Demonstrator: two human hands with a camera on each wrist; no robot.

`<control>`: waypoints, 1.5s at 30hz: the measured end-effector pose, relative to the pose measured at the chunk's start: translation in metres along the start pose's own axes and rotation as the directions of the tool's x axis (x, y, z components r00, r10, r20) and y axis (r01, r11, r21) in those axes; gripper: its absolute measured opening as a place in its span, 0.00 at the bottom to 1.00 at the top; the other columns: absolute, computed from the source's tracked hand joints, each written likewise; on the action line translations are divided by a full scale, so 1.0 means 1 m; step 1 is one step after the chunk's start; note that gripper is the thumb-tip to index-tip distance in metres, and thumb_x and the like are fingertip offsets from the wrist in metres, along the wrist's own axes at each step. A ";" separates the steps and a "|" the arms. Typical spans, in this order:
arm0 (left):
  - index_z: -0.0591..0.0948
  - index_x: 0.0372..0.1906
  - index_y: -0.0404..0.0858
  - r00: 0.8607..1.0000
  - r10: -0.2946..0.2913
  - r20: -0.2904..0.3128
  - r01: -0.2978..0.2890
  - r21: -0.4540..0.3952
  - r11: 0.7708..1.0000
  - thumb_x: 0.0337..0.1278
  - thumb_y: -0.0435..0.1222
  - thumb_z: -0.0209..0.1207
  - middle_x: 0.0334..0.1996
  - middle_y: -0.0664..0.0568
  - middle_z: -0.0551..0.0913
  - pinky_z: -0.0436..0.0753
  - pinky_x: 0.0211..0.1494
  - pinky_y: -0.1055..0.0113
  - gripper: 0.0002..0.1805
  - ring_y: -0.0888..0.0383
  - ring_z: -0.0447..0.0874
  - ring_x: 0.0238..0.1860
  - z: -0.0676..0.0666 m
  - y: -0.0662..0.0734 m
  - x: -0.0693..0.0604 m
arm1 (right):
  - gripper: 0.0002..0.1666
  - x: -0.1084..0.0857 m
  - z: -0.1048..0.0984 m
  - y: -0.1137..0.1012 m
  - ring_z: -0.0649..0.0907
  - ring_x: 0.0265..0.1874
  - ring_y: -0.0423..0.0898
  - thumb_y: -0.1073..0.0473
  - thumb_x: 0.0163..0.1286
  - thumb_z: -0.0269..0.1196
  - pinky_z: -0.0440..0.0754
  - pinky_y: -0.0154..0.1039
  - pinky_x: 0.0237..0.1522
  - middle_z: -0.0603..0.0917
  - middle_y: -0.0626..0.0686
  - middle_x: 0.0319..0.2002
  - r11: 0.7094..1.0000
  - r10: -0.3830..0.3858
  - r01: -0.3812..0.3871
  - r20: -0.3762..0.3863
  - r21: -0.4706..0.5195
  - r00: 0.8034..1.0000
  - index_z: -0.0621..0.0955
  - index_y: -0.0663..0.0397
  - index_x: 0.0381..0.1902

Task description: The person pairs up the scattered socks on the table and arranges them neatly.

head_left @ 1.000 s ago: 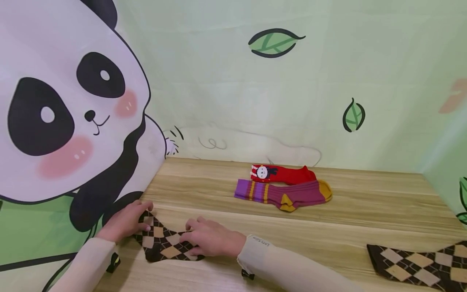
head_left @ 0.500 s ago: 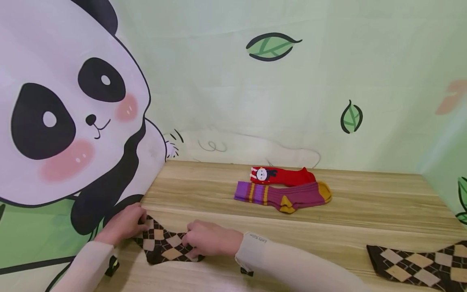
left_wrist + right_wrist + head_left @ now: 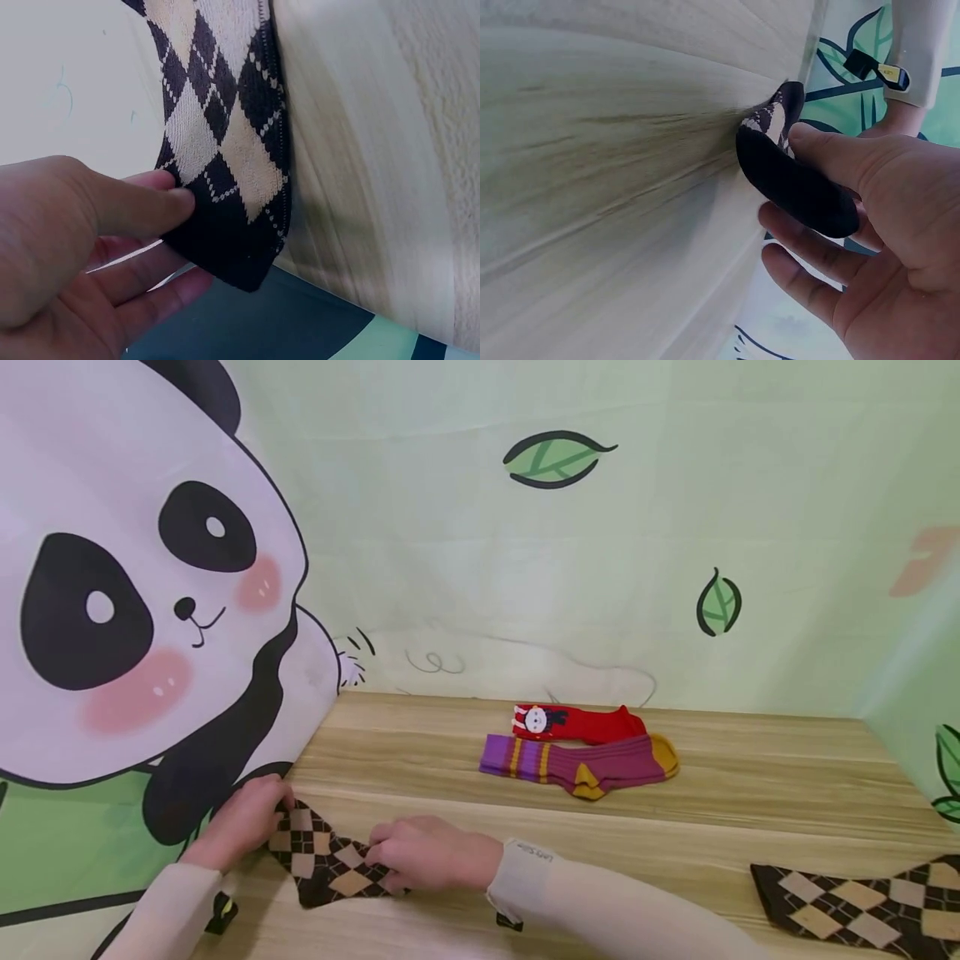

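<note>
Both hands hold one black, tan and cream argyle sock at the front left of the table. My left hand pinches its black cuff between thumb and fingers, as the left wrist view shows close up. At the other end, my right hand grips the sock near its black toe, thumb on one side and fingers on the other. A matching argyle sock lies at the right, cut off by the frame's edge.
Farther back on the wooden table lie a purple sock with mustard stripes and a red sock with a white figure, touching or nearly so. A panda-printed cloth borders the left side; a pale green cloth hangs behind.
My fingers have closed from loosely spread above the sock to pinching its two ends. The left hand has shifted slightly left with the cuff. The other socks have stayed put.
</note>
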State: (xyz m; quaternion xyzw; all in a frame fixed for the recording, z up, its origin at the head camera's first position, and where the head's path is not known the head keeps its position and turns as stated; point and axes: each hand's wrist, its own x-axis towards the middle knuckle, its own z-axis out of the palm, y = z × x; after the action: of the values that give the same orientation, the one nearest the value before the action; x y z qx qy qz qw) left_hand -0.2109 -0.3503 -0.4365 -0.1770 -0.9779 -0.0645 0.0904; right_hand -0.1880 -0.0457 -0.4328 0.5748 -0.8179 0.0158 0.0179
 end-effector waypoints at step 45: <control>0.84 0.27 0.35 0.904 0.070 -0.422 -0.087 -0.021 0.996 0.41 0.14 0.58 0.31 0.47 0.83 0.81 0.33 0.52 0.15 0.49 0.83 0.31 -0.003 0.015 -0.011 | 0.20 -0.042 -0.024 0.016 0.82 0.57 0.37 0.56 0.73 0.67 0.78 0.26 0.56 0.81 0.46 0.62 0.999 -0.028 0.021 -0.150 -0.043 0.988 0.83 0.48 0.62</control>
State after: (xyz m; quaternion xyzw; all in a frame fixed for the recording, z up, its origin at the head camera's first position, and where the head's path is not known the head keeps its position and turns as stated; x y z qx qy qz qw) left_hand -0.1955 -0.3406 -0.4348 -0.1998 -0.9262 -0.1164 0.2979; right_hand -0.1886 0.0003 -0.4109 0.5815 -0.8073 0.0420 0.0917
